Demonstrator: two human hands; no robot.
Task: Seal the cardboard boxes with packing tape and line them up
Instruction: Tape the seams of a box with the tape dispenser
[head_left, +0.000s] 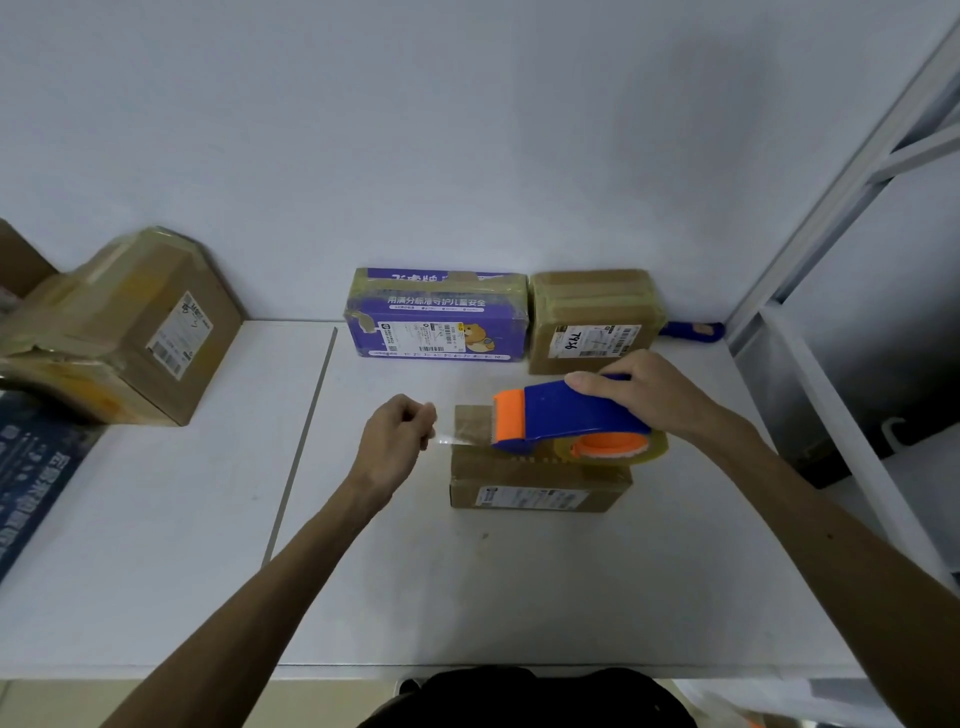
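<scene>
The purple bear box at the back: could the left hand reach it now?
Probably yes: only bare table lies between the left hand and the purple bear box. But it pinches the tape strip, so it must let go first.

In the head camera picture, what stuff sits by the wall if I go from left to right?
Big taped brown box → purple box with a bear on it → small brown box → blue handle poking out behind that box.
</scene>
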